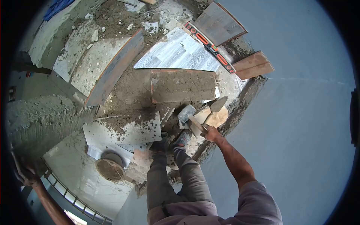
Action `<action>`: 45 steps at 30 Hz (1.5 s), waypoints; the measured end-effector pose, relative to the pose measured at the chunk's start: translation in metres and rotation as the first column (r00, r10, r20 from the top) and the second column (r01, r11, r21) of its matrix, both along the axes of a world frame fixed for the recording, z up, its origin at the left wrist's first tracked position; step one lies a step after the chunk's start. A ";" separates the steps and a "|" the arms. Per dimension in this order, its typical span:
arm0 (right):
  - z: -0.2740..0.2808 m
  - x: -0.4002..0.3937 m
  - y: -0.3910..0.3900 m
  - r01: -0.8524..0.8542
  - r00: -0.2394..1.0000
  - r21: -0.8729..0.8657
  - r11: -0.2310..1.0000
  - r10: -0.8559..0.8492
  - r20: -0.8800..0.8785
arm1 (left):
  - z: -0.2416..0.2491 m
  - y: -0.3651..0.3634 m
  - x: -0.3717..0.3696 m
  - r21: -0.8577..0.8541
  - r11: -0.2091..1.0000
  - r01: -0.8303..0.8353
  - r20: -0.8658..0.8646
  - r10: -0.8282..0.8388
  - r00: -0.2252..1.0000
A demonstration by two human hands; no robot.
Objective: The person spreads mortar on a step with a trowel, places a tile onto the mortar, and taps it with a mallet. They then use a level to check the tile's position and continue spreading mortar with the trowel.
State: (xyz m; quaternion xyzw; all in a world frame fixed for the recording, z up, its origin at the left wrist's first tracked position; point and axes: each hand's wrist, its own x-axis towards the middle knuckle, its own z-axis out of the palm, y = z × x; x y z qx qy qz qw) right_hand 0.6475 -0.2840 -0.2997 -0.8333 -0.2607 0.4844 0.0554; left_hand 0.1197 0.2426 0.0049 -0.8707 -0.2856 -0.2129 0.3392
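My right hand (211, 134) is closed round the wooden handle of a mallet (186, 113); its grey head hangs over the ground just in front of my feet. A trowel (218, 104) lies close beyond that hand on a pale piece. At the far left edge, my left hand (25, 171) is dim, its fingers apparently stretched out beside a rough plastered wall edge. I see nothing in it. Ahead of the mallet, a mortar-smeared tile (183, 86) lies on the mortar bed. Beyond it is a grey wood-pattern tile (178, 52) with a red and black spirit level (210, 47) along its right edge.
Other tiles lean by the right wall (296, 112), including a brown one (255, 65). A long tile (116, 69) stands on edge at left. Near my feet are a mortar-spattered board (123, 131) and a round bucket of mortar (110, 169). Rubble covers the far ground.
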 end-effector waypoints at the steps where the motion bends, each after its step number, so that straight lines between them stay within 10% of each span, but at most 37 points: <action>1: 0.001 -0.003 -0.003 -0.002 1.000 -0.012 1.000 0.002 -0.014 | 0.001 -0.007 0.011 0.009 1.000 -0.004 0.002 0.004 1.000; 10: -0.038 -0.028 0.004 -0.207 0.974 0.114 0.972 0.215 -0.065 | 0.023 -0.011 0.040 0.313 0.932 0.180 -0.182 -0.128 0.975; 25: 0.031 -0.061 0.027 0.181 0.975 0.308 0.934 -0.130 -0.181 | 0.017 -0.043 0.096 0.396 0.912 0.109 -0.025 -0.108 0.994; 30: -0.005 -0.057 0.124 0.011 0.995 0.586 0.810 0.050 -0.088 | 0.015 -0.023 0.064 0.437 0.895 0.091 -0.048 -0.078 0.996; 32: -0.013 -0.051 0.172 -0.054 0.990 0.442 0.895 0.107 -0.097 | 0.017 -0.021 0.073 0.455 0.881 0.127 -0.071 -0.106 0.992; 36: -0.082 -0.042 0.220 -0.323 0.922 0.449 0.833 0.171 0.347 | 0.016 -0.027 0.076 0.489 0.866 0.107 -0.097 -0.068 0.993; 43: -0.038 -0.016 0.128 -0.184 0.937 0.684 0.706 -0.083 0.338 | 0.005 -0.041 0.086 0.449 0.891 -0.063 0.011 0.065 0.998; 45: -0.034 0.011 0.066 0.025 0.967 0.516 0.856 -0.151 0.203 | -0.007 -0.037 0.082 0.400 0.914 -0.071 0.044 0.058 0.997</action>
